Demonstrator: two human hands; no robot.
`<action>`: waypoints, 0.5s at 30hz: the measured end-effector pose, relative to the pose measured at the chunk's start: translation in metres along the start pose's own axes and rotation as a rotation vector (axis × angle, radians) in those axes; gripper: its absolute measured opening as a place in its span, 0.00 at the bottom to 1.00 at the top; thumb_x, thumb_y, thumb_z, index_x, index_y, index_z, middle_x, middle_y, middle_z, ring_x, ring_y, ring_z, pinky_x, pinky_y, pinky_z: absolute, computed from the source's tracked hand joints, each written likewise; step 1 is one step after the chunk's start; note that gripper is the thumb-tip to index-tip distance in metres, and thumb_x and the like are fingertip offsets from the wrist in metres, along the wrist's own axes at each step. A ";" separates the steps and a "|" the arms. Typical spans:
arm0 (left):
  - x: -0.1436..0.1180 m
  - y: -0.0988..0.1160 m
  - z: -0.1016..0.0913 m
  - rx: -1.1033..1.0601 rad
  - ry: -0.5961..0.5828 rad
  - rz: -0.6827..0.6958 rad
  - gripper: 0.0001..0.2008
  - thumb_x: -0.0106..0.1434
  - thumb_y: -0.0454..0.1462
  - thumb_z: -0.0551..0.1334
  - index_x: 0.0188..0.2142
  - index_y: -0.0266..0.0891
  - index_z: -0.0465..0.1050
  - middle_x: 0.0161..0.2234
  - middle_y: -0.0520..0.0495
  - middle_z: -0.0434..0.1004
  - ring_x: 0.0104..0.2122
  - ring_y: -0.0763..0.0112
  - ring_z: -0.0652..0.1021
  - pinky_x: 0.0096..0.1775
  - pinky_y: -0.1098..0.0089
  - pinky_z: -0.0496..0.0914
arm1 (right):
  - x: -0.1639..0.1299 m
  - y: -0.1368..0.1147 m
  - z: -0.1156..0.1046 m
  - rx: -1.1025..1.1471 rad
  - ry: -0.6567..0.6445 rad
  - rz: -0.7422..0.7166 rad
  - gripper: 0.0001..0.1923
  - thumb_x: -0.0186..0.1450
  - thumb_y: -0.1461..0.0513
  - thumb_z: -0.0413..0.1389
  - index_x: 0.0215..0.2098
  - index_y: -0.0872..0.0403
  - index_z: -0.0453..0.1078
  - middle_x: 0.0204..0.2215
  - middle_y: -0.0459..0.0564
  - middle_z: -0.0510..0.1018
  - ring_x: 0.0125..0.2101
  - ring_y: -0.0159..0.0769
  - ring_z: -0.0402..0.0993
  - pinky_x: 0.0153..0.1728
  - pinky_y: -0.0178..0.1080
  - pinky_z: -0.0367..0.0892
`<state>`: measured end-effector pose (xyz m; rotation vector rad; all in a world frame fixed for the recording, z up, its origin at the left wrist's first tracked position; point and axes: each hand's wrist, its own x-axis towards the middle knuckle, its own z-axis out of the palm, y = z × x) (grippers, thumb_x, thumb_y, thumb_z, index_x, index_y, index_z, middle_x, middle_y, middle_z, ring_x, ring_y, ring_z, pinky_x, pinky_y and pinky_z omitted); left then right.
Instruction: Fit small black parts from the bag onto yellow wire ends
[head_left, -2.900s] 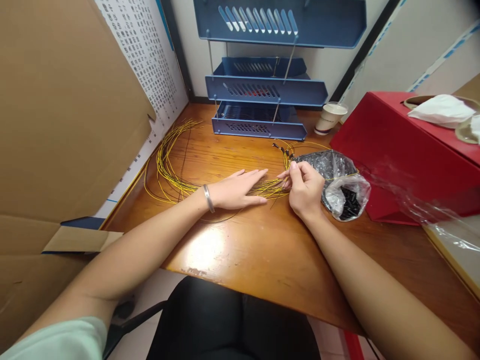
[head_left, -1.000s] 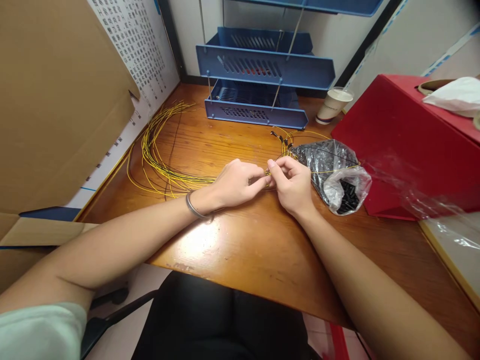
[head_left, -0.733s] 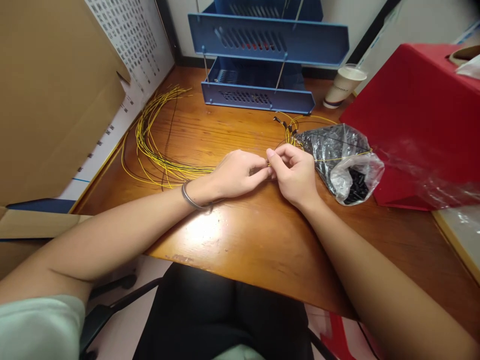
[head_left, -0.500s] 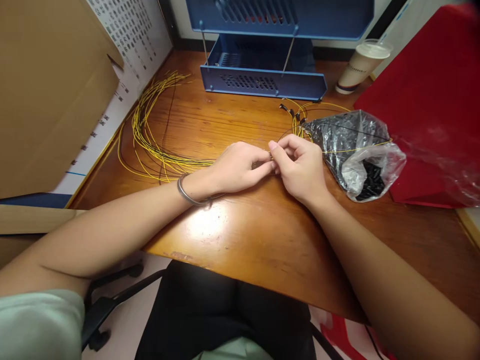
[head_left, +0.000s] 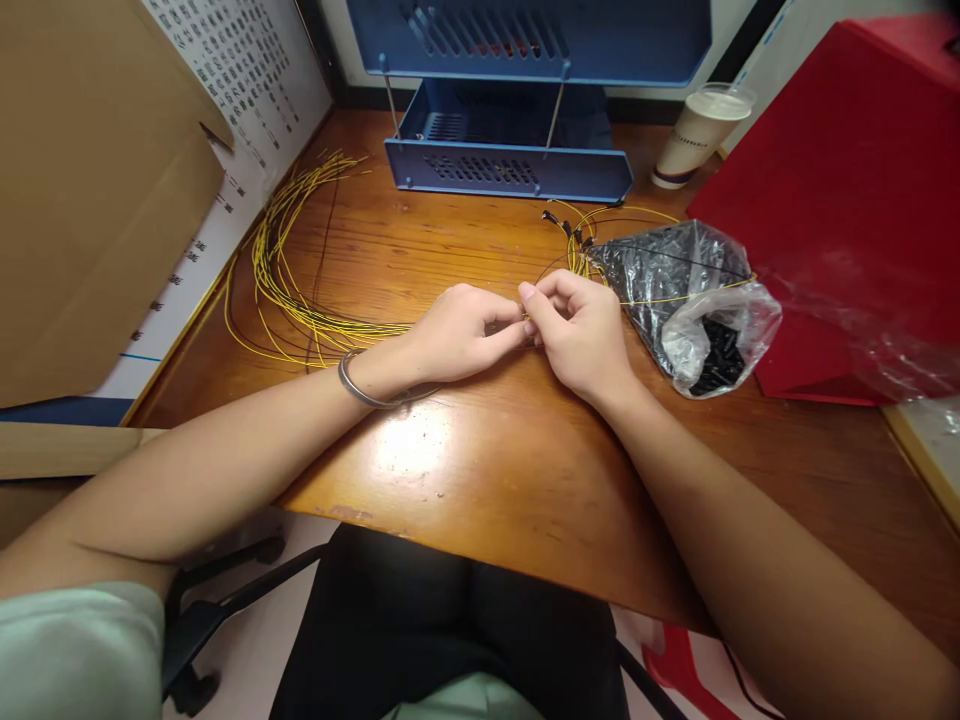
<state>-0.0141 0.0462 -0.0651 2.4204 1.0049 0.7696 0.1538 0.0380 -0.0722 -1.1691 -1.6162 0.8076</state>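
My left hand (head_left: pixel 469 335) and my right hand (head_left: pixel 581 330) meet over the middle of the desk, fingertips pinched closely together. Between them is a thin yellow wire, mostly hidden by the fingers. A coiled bundle of yellow and dark wires (head_left: pixel 277 265) curves along the desk on the left and runs behind my left hand. Just beyond my right hand, wire ends with small black connectors (head_left: pixel 574 235) stick up. Right of that hand lies a clear plastic bag (head_left: pixel 694 300) holding small black pieces (head_left: pixel 718 358), with a yellow wire stretched across it.
A blue two-tier tray (head_left: pixel 510 170) stands at the back of the wooden desk (head_left: pixel 465 480). A paper cup (head_left: pixel 694 135) is beside it. The right side has a large red box or bag (head_left: pixel 840 220); brown cardboard (head_left: pixel 97 200) rises at the left.
The whole view has shifted slightly, so things appear a little further left. Both hands keep the same pinch at the wire.
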 end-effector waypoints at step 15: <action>-0.003 0.002 0.001 0.030 0.000 -0.009 0.18 0.69 0.40 0.57 0.26 0.36 0.77 0.22 0.50 0.76 0.21 0.77 0.66 0.29 0.71 0.57 | -0.001 0.002 0.000 0.004 0.000 -0.012 0.18 0.66 0.53 0.60 0.22 0.51 0.65 0.16 0.41 0.68 0.18 0.28 0.62 0.23 0.37 0.57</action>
